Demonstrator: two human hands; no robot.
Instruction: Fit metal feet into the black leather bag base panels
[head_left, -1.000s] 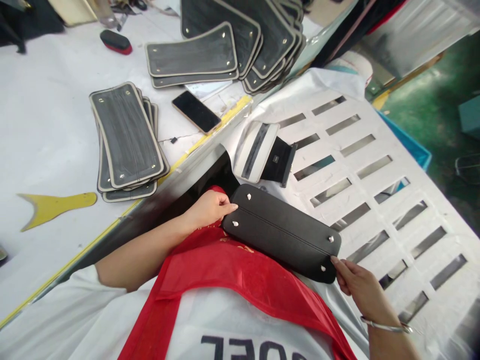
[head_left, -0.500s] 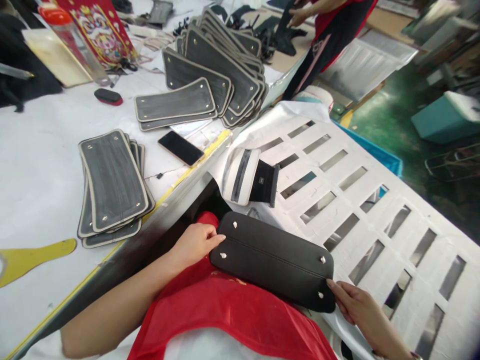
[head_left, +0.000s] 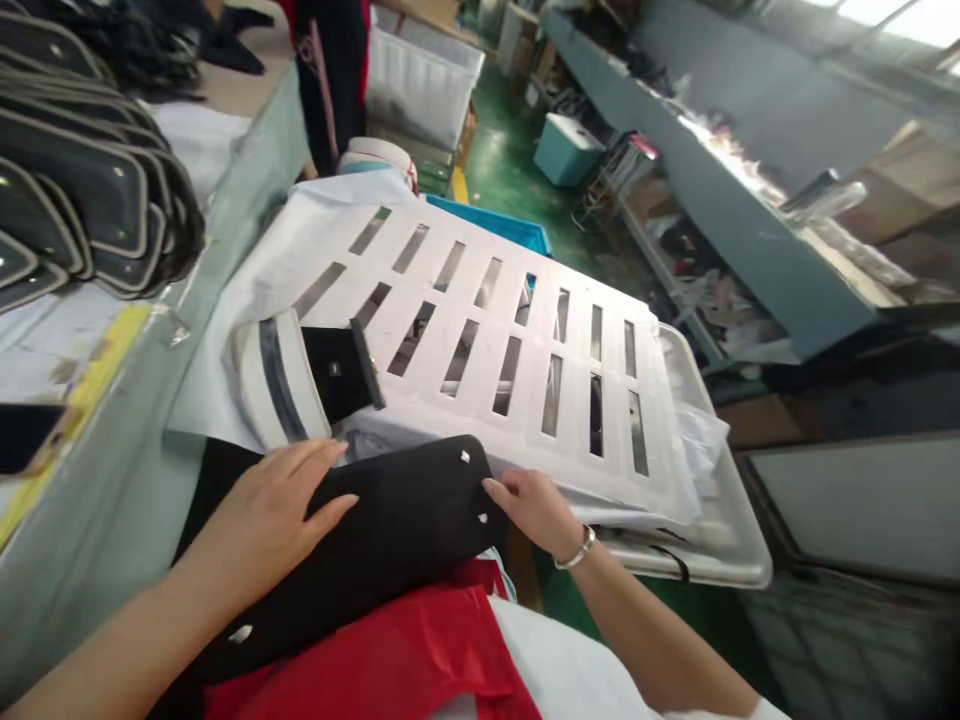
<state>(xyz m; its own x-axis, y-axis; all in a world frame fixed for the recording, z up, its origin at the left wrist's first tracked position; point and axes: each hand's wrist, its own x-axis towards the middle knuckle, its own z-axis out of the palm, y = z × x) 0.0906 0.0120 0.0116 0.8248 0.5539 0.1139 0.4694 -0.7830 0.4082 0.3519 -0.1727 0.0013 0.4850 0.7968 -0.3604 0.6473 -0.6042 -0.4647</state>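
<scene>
Lying flat with fingers spread, the left hand [head_left: 277,510] presses open-palmed on top of one black panel [head_left: 397,530] that rests across the person's lap, over a red cloth [head_left: 405,665]. The right hand [head_left: 529,505] sits at the panel's 3 o'clock end, its fingers [head_left: 499,492] curled onto the rounded edge and lightly pinching it; a silver bracelet [head_left: 576,550] circles that wrist. Three small metal studs show on the panel: two close together by the right hand and one at 7 o'clock near the left forearm. Just beyond the panel, at its 12 o'clock, lies one white slotted sheet [head_left: 480,345] spread over a grey tray [head_left: 720,540]; its slots run in two rows, but the exact count is hard to settle where the sheet folds. At 10 o'clock from the panel, one small piece with a white striped half and a black half [head_left: 300,385] rests on the sheet's near corner. Farther out at 9 to 10 o'clock, a fanned stack of dark panels with pale edges [head_left: 82,190] sits on the worktable; roughly seven edges show. At 12 o'clock in the distance another person [head_left: 334,60] stands, seen only as dark and red clothing, and one teal box [head_left: 566,150] sits on the green floor.
</scene>
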